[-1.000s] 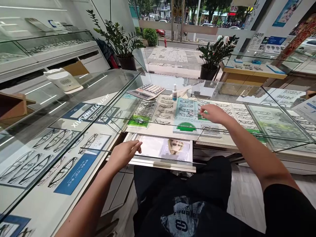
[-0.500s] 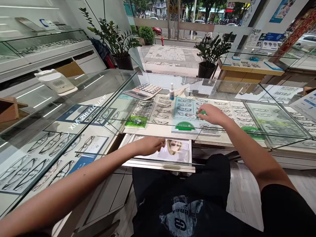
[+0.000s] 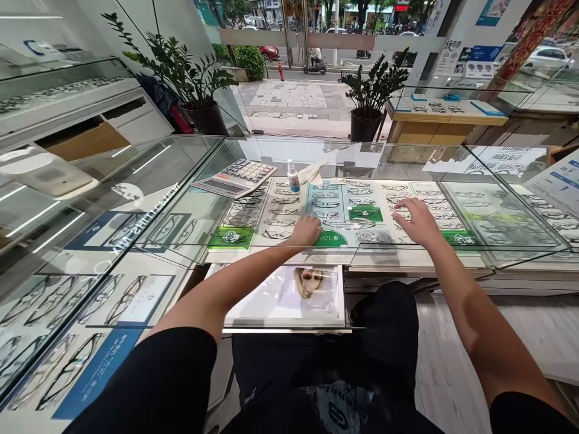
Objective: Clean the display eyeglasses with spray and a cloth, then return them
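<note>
My left hand (image 3: pixel 306 231) is over the glass counter top (image 3: pixel 275 239), its fingers curled together at the left end of a pair of thin-framed eyeglasses (image 3: pixel 355 224). The fingertips are partly hidden, so the exact hold is hard to see. To the right of the eyeglasses, my right hand (image 3: pixel 417 223) hovers with fingers apart and nothing in them. A green card or cloth (image 3: pixel 365 213) lies just behind the eyeglasses. Below my left forearm, a drawer (image 3: pixel 289 330) stands pulled out, with a plastic-wrapped packet (image 3: pixel 312 286) showing a portrait inside.
A calculator (image 3: pixel 239 176), a small spray bottle (image 3: pixel 293 176) and a pale cloth (image 3: pixel 312 173) rest on the counter's far side. Rows of eyeglasses (image 3: pixel 284 211) are displayed under the glass. A white device (image 3: pixel 45 172) sits at left; potted plants (image 3: pixel 366 123) stand beyond.
My left hand has moved from above the drawer up and forward to the eyeglasses. My right hand has shifted right, away from them, and its fingers have spread. The view has shifted slightly.
</note>
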The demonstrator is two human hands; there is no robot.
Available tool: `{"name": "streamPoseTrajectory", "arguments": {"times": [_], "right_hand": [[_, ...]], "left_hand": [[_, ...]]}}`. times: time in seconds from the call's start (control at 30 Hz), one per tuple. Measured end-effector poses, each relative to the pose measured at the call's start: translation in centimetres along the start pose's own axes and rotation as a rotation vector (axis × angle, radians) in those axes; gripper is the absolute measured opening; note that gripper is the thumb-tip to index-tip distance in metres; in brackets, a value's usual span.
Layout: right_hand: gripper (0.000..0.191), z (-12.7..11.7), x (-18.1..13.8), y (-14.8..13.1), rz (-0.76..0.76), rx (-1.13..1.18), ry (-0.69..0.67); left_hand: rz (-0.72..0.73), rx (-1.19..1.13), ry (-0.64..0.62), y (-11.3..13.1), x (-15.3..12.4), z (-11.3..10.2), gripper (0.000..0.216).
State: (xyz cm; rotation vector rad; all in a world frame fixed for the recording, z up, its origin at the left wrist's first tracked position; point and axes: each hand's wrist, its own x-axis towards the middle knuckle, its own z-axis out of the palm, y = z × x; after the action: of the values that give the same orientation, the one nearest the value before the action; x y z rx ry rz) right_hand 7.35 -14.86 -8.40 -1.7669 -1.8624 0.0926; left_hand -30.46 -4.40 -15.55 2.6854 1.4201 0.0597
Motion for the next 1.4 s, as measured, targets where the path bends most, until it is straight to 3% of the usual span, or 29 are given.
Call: {"name": "streamPoseTrajectory", "arguments": {"times": [0.3,0.53,0.8,1.1,1.4], "right_hand": [[0.019,0.2,-0.2,-0.8,-0.014,-0.002,0.033],[0.016,0.2,-0.5,-1.2,-0.008,0.023,0.044],[0.014,0.3,-0.5,-1.8,0.016,0.035,0.041],[0.013,0.5,0.0,-1.5,0.040,0.054,0.031],[0.011,1.0,0.8,-1.0,0.038,0.044,0.055]], "left_hand": [[0.042,-0.031,0.093,-4.0,9.1,2.2,0.024],[0.069,-0.048,0.043,-5.5,12.3,3.3,0.023],[0.051,0.006,-0.076,-4.5,15.0,3.5,0.016],[-0.012,0.010,-0.029,-3.1,11.5,2.0,0.020],[0.036,-0.022,-0.045,-1.1,1.8,-1.4,0.015]]}}
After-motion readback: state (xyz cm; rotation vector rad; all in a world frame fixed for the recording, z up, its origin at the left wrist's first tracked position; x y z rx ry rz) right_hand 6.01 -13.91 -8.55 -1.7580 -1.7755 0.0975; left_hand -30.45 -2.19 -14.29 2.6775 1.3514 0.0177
